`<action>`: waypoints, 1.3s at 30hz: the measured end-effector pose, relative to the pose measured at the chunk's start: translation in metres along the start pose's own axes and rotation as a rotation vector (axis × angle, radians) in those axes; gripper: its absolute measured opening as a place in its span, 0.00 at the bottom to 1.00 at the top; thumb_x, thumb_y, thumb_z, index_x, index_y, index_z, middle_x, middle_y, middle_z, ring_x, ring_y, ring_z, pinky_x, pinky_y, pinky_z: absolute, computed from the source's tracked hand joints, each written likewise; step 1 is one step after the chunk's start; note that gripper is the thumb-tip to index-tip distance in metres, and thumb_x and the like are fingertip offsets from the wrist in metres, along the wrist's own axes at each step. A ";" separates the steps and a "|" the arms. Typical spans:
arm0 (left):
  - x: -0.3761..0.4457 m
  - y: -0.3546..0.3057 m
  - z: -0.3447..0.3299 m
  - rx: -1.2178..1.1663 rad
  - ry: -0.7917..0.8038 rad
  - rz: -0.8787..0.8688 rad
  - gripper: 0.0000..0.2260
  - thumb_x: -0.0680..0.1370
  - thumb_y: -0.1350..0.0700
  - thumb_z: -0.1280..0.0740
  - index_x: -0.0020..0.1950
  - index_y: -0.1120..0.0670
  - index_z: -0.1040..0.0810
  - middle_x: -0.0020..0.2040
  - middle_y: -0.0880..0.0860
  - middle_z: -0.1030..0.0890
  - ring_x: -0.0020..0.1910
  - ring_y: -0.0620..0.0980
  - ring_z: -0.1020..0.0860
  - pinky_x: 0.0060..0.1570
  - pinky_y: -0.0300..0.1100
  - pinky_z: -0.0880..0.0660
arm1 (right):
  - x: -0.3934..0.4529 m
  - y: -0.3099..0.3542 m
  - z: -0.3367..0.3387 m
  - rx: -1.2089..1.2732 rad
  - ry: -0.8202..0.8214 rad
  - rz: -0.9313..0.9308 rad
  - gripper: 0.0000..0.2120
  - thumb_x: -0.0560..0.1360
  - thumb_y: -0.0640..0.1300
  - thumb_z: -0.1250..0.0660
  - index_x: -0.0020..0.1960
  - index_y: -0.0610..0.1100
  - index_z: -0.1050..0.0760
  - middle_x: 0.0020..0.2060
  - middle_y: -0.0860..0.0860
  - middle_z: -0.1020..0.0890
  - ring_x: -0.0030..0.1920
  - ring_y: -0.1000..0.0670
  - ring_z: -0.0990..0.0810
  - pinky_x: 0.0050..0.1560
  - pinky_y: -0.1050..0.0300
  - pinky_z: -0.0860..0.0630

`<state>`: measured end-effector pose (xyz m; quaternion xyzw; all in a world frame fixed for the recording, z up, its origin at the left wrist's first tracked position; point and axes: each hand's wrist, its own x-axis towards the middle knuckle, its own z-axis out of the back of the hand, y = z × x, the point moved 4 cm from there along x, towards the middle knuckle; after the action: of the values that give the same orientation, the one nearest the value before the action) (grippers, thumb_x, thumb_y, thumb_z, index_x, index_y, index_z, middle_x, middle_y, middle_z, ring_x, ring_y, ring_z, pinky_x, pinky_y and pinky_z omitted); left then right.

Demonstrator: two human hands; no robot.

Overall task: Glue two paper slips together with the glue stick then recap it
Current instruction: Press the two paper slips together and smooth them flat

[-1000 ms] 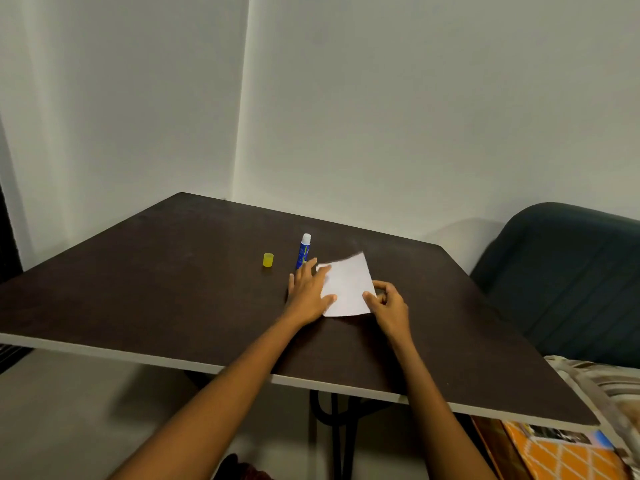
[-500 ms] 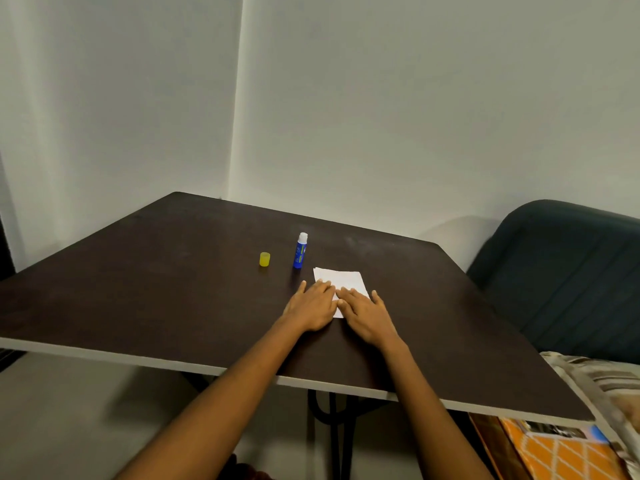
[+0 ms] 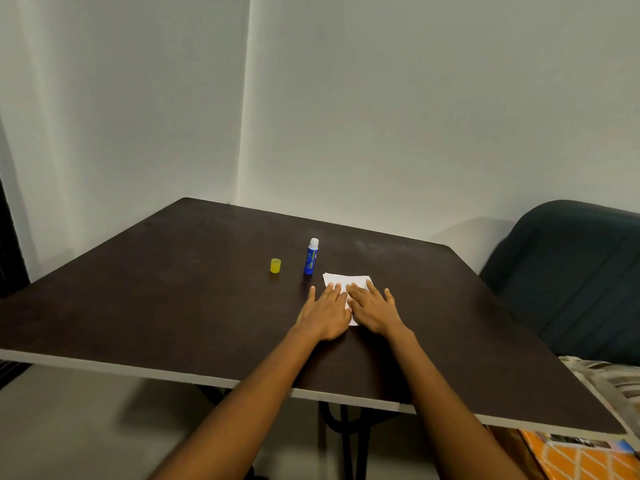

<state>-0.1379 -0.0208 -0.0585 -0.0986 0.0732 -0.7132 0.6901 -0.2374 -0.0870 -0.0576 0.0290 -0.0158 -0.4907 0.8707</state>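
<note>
Both hands, left hand (image 3: 325, 315) and right hand (image 3: 374, 308), are lying flat with straight fingers, pressing the paper slips (image 3: 346, 280) at frame centre; the uncapped glue stick (image 3: 311, 256) is standing just beyond.

Paper (image 3: 346, 279) now flat; right hand (image 3: 374, 308) uncurled, pressing it beside left hand (image 3: 327, 315).

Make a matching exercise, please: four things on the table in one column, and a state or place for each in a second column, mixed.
Things:
1. glue stick
2. yellow cap
3. paper
4. left hand

States:
a. lies flat under both hands
b. stands upright, uncapped
c. presses flat, fingers straight
d. stands alone, left of the stick

Pairs: 1-b, 2-d, 3-a, 4-c
</note>
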 end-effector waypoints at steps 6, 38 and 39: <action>0.002 0.002 -0.001 0.003 0.015 -0.004 0.25 0.82 0.48 0.55 0.77 0.57 0.53 0.78 0.55 0.54 0.77 0.50 0.56 0.74 0.57 0.59 | 0.016 -0.012 0.013 -0.104 0.058 -0.095 0.27 0.82 0.55 0.59 0.77 0.47 0.52 0.78 0.52 0.50 0.78 0.46 0.59 0.73 0.37 0.63; -0.010 -0.009 0.024 -0.984 -0.121 0.273 0.27 0.79 0.65 0.47 0.77 0.52 0.51 0.77 0.55 0.43 0.76 0.54 0.44 0.75 0.51 0.47 | -0.027 -0.026 0.034 0.461 -0.046 -0.537 0.21 0.73 0.45 0.30 0.62 0.37 0.29 0.60 0.41 0.23 0.60 0.41 0.24 0.56 0.50 0.25; -0.010 -0.008 0.027 -1.042 -0.156 0.312 0.27 0.79 0.66 0.46 0.77 0.53 0.49 0.77 0.55 0.42 0.75 0.54 0.42 0.74 0.48 0.43 | -0.027 -0.026 0.032 0.465 -0.049 -0.543 0.22 0.73 0.46 0.30 0.62 0.37 0.28 0.60 0.41 0.23 0.60 0.41 0.24 0.55 0.50 0.25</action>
<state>-0.1392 -0.0099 -0.0308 -0.4677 0.3792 -0.4623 0.6510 -0.2755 -0.0791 -0.0270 0.2177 -0.1397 -0.6881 0.6780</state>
